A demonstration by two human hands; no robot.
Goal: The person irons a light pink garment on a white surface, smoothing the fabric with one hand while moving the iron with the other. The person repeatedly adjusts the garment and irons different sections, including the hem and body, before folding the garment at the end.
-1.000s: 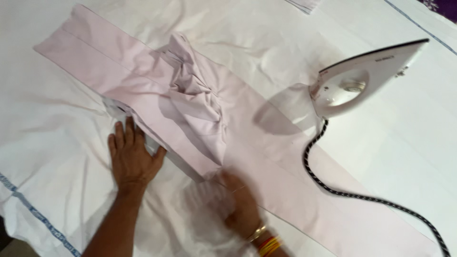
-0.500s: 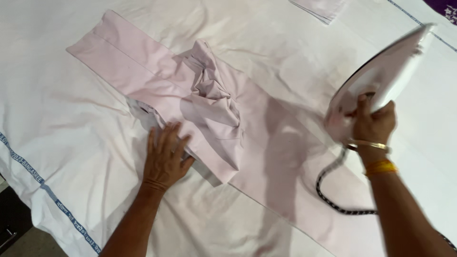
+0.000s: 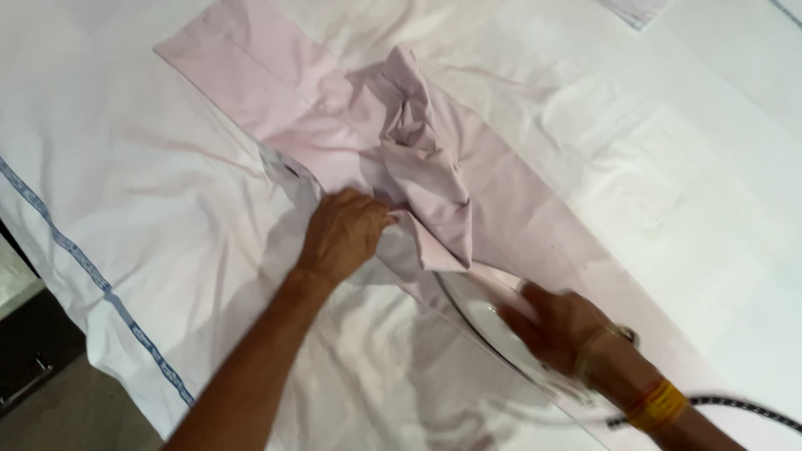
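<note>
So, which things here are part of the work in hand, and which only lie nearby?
In use:
- pink garment, gripped by the left hand
- white iron, held by the right hand
- iron's cord

Lying about:
- folded cloth at the top edge
- white sheet underneath

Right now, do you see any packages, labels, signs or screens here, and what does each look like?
None clearly in view.
Closest thing: blue printed border stripe along the left edge of the white sheet, a thin line running diagonally; whether it carries print cannot be told.
</note>
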